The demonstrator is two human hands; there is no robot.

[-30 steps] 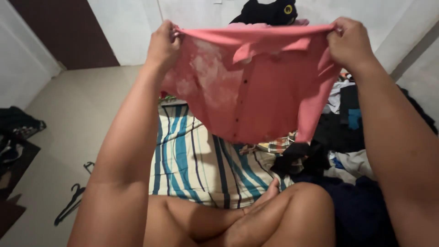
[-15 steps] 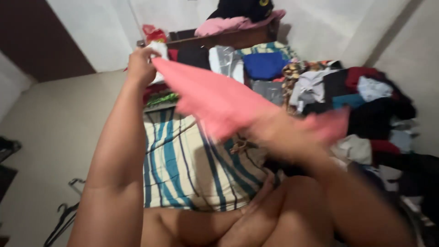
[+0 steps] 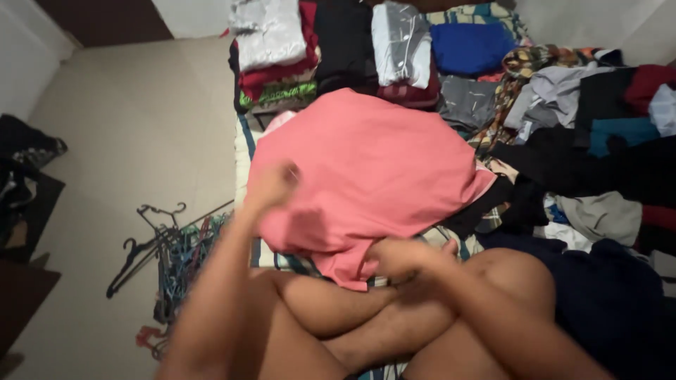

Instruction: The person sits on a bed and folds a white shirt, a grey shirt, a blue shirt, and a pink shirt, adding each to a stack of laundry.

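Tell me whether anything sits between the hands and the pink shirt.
Nothing visible does. The left hand grips the pink shirt at its left edge, and the right hand is on its lower edge; both look blurred.

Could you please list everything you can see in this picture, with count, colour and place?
Shirt: one, pink, spread over the striped cloth at centre.
Striped cloth: one, blue and white, under the shirt.
Folded stacks: several, grey, red, green, black and blue, along the top.
Loose clothes: a heap, mostly dark, at right.
Hangers: a bundle, dark and coloured, on the floor at left.
Floor: beige, left half.
Dark items: a few, at the left edge.
Legs: two, crossed, at bottom.
Left hand: on the shirt's left edge, blurred.
Right hand: at the shirt's lower edge, blurred.
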